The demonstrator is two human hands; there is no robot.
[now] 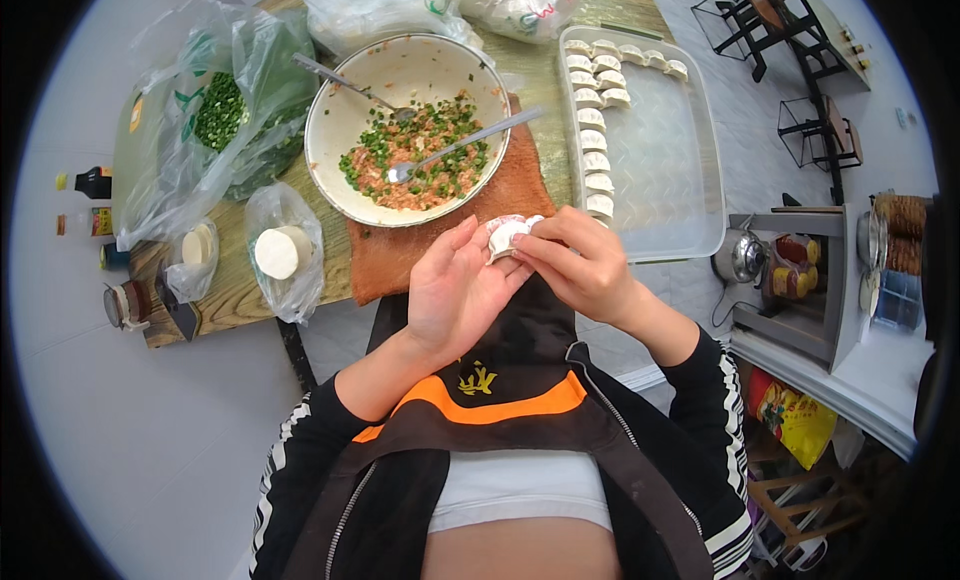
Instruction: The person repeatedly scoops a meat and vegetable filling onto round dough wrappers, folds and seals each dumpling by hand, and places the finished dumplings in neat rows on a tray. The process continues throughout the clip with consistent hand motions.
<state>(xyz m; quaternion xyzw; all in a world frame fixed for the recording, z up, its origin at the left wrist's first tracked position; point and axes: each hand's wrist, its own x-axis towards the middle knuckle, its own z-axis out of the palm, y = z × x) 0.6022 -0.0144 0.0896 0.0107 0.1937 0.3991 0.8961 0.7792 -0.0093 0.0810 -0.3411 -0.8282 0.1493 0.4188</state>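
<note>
A partly folded dumpling (505, 236) lies on the fingers of my left hand (457, 295), which is turned palm up. My right hand (581, 261) pinches the dumpling's edge between thumb and fingertips; some pink filling shows at its far side. Just beyond my hands stands a white enamel bowl (330, 156) of minced meat and chopped green onion. Two metal spoons rest in it, one spoon (469, 139) leaning over the right rim. To the right, a clear plastic tray (667, 182) holds rows of pleated dumplings (592, 140) along its left and far sides.
An orange cloth (390, 265) lies under the bowl. Stacked round dumpling wrappers (281, 254) sit in plastic bags at left, near a dark cleaver-like blade (176, 302). Behind them is a bag of chopped green onion (221, 111). A metal kettle (739, 254) stands beyond the tray.
</note>
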